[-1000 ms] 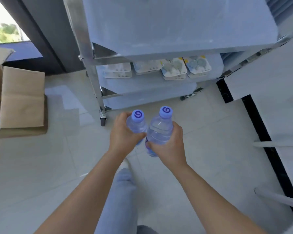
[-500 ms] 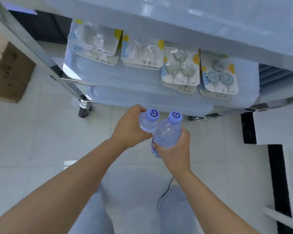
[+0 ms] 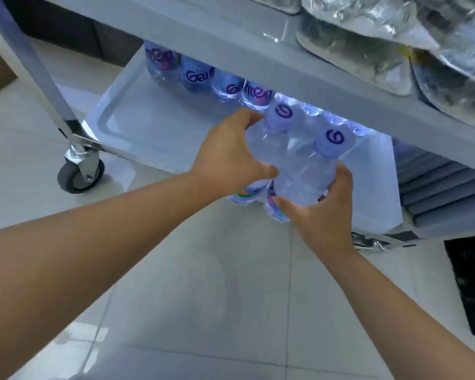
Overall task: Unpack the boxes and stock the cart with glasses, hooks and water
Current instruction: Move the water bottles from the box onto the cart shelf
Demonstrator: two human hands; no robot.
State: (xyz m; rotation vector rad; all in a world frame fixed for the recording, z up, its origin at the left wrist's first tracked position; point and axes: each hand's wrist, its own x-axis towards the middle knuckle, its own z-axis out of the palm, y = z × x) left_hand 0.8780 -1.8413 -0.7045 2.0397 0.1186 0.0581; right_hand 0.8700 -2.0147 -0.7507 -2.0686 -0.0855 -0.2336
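Two clear water bottles with pale purple caps are held side by side at the front edge of the cart's bottom shelf (image 3: 137, 127). My left hand (image 3: 228, 157) grips the left bottle (image 3: 266, 144). My right hand (image 3: 324, 212) grips the right bottle (image 3: 310, 171) from below. Several more water bottles (image 3: 192, 75) stand in a row at the back of that shelf. Packs of clear hooks in plastic (image 3: 368, 50) lie on the shelf above.
The cart's metal leg (image 3: 36, 67) and a grey caster wheel (image 3: 80, 174) stand at the left. A ribbed grey surface (image 3: 439, 193) lies right of the cart. A black strip (image 3: 469, 283) runs along the pale tiled floor at the right.
The view has dropped and closed in on the cart. Both hands have carried the two bottles forward and down to the bottom shelf, and the stocked bottles there have come into sight.
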